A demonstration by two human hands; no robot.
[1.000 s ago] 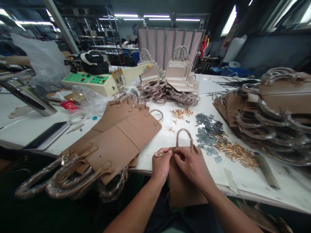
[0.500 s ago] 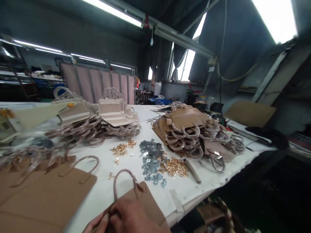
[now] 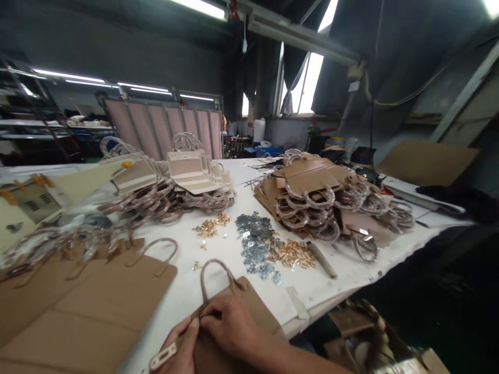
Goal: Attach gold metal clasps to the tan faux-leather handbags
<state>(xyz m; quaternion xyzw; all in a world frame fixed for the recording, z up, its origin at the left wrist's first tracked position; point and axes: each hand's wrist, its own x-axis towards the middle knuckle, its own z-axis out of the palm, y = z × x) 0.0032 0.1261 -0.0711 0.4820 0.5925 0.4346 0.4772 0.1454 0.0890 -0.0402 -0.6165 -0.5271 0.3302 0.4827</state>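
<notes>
brown bag panel [image 3: 257, 306] lies on the near side of the heap of grey metal plates [image 3: 253, 241] and a little to its left, tilted, its handle [image 3: 214, 263] rising in a loop towards that heap. the person's left hand [image 3: 181, 343] pinches the panel's top edge between thumb and fingers, and a pale slotted strip [image 3: 163, 356] shows alongside that hand; how the strip is held is unclear. the right hand [image 3: 232, 322] is narrowed too, its fingertips gripping the same edge just beside the left thumb; whether they hide a small part between them is impossible to say.

touching the heap on its right are gold-coloured pins [image 3: 292, 253], then a slim tool [image 3: 322, 259]. more gold-coloured bits [image 3: 212, 226] sit just left of the heap. beyond it to the right is a brown bag pile [image 3: 312, 176]; beyond it to the left, pale bags [image 3: 187, 167]. well left of the heap and nearer the person lie other brown panels [image 3: 89, 306].
</notes>
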